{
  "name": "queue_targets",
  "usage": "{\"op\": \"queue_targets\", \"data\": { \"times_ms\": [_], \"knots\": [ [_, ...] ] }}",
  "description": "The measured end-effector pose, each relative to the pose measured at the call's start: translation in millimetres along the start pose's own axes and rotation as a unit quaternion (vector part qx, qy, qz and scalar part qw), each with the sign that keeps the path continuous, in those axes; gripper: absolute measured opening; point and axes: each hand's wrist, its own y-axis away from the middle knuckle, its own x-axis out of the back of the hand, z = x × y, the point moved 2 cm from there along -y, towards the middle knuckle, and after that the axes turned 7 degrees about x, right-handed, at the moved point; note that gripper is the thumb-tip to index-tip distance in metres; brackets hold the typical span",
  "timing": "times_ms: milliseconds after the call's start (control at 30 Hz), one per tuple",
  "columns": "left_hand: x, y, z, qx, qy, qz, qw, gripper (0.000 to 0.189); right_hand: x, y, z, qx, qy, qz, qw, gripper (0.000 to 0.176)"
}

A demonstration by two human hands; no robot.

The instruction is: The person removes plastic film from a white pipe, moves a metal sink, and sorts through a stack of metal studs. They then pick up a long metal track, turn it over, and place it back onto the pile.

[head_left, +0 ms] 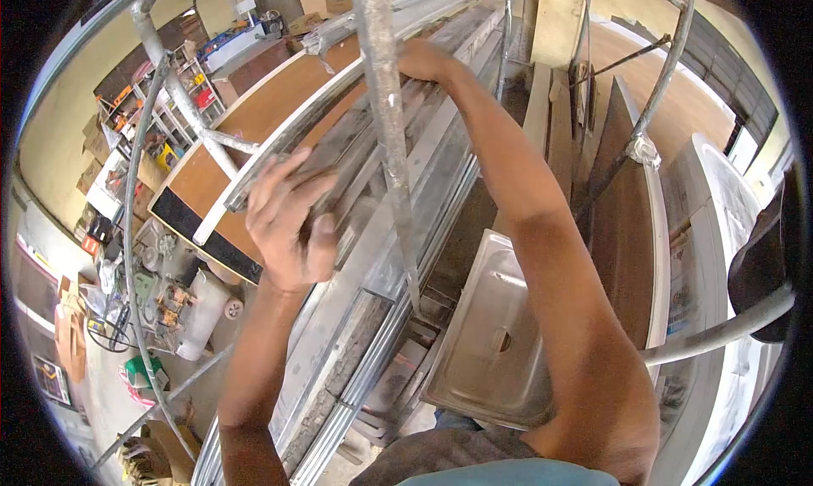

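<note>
Firmly, left hand [284, 223], right hand [423, 60] clasp long plank [349, 154], pointing away.

Daylight is flooding in — fisheye view
Edges are bending, corners going black; the left hand [284, 223] is blurring slightly

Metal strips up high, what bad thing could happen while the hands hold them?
1. The long metal strips look loosely stacked; if the left hand slips, one could slide off toward the sink and the cluttered floor below.
2. Their edges look thin and might cut bare fingers.
3. The right hand reaches past a pipe, so a strip could catch on it.
</note>
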Motion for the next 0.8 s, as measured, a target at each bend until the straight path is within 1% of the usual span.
{"op": "queue_targets", "data": {
  "times_ms": [33,67,133,167,200,267,333,367,400,433,500,533,567,600,667,700,733,767,800],
  "knots": [
    [-0.6,-1.5,1.9,0.005,0.001,-0.012,1.0,0.037,8.7,13.1,-13.3,-0.01,-0.053,0.036,0.998,0.062],
    [-0.9,-1.8,1.6,0.006,0.0,-0.01,1.0,0.037,8.9,18.7,-17.3,-0.008,-0.052,0.034,0.998,0.062],
    [-1.2,-0.4,-1.9,-0.014,-0.006,-0.016,1.0,0.036,7.2,23.5,-29.2,-0.003,0.029,0.051,0.998,0.057],
    [-2.3,0.6,-4.8,-0.019,0.0,-0.006,1.0,0.036,11.7,25.6,-34.1,-0.017,-0.01,0.018,1.0,0.052],
    [-4.1,1.4,-7.2,-0.008,-0.009,-0.002,1.0,0.036,9.6,25.2,-26.7,-0.007,-0.013,0.008,1.0,0.052],
    [-4.8,2.2,-8.3,-0.03,-0.02,0.008,0.999,0.034,6.7,22.9,-14.4,0.019,-0.053,0.029,0.998,0.045],
    [-2.7,2.5,-4.9,-0.009,-0.009,0.007,1.0,0.031,11.7,31.6,-10.0,0.089,-0.098,0.173,0.976,0.042],
    [-0.6,0.9,-1.5,-0.01,0.003,0.009,1.0,0.03,20.0,46.6,-42.5,0.021,-0.089,0.243,0.966,0.043],
    [3.3,0.6,-0.7,-0.012,0.017,0.012,1.0,0.029,32.7,56.3,-60.6,-0.016,-0.125,0.288,0.949,0.046],
    [7.8,1.8,-3.3,-0.01,0.042,-0.008,0.999,0.027,45.1,66.3,-78.6,-0.049,-0.163,0.335,0.927,0.048],
    [26.9,2.2,-16.3,-0.002,0.046,0.01,0.999,0.026,65.3,80.3,-108.2,-0.014,-0.303,0.368,0.879,0.053],
    [40.1,2.5,-24.1,0.004,0.049,0.022,0.999,0.024,74.2,92.9,-146.8,0.021,-0.356,0.381,0.853,0.054],
    [58.8,1.5,-32.9,0.032,0.003,0.038,0.999,0.022,80.7,97.8,-177.2,0.063,-0.263,0.412,0.87,0.056],
    [75.2,5.9,-49.4,0.092,0.023,0.03,0.995,0.022,87.4,102.8,-217.1,0.062,-0.201,0.423,0.882,0.052],
    [106.0,12.5,-91.3,0.216,0.062,0.021,0.974,0.024,85.1,98.5,-268.9,-0.09,-0.094,0.413,0.902,0.065],
    [116.5,20.0,-114.6,0.28,0.081,0.014,0.956,0.026,80.9,93.5,-277.3,-0.093,-0.088,0.406,0.905,0.065],
    [124.2,26.9,-139.4,0.284,0.085,0.013,0.955,0.026,80.2,87.3,-275.8,-0.105,-0.041,0.445,0.888,0.054],
    [125.6,37.2,-166.4,0.338,0.105,-0.01,0.935,0.031,79.6,83.9,-270.9,-0.119,0.006,0.483,0.867,0.044],
    [124.3,48.6,-185.2,0.39,0.125,-0.032,0.912,0.037,77.3,80.2,-259.3,-0.122,0.01,0.482,0.868,0.044]
  ]
}}
